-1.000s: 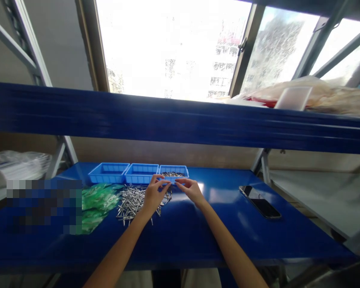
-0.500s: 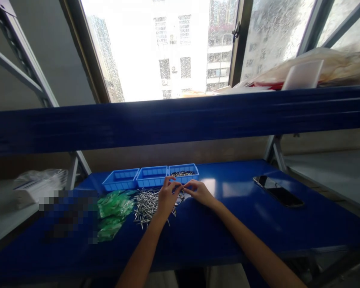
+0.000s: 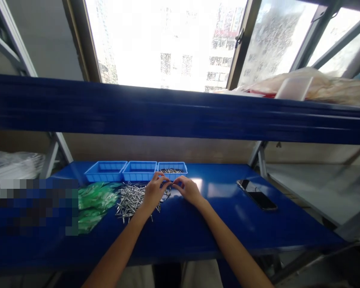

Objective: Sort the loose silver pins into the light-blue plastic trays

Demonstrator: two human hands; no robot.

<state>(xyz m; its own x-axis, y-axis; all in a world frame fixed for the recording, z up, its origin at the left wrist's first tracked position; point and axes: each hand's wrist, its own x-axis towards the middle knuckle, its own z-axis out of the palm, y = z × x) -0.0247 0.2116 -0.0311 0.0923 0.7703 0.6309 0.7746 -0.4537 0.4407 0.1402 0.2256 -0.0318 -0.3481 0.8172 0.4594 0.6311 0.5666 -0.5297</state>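
Both hands meet fingertip to fingertip just in front of the right blue bin (image 3: 181, 176). My left hand (image 3: 155, 191) is pinched beside the heap of metal pins (image 3: 130, 200), partly over it. My right hand (image 3: 188, 189) is pinched too, its fingertips against the left ones. Whatever lies between the fingertips is too small to make out. Dark and silvery pins lie in the right bin. The middle blue bin (image 3: 140, 176) and the left blue bin (image 3: 103, 176) show no contents. Green plastic bags (image 3: 96, 202) lie left of the heap.
A black phone (image 3: 258, 196) lies on the right of the blue table (image 3: 216, 236). A blue shelf beam (image 3: 180, 116) crosses above the table, with metal posts at both sides. Plastic-wrapped things (image 3: 333, 88) rest on the shelf. Part of the left side is pixelated.
The view has tilted and shifted, so the table's things appear further left. Both hands keep their fingertips together in the same place by the right bin.
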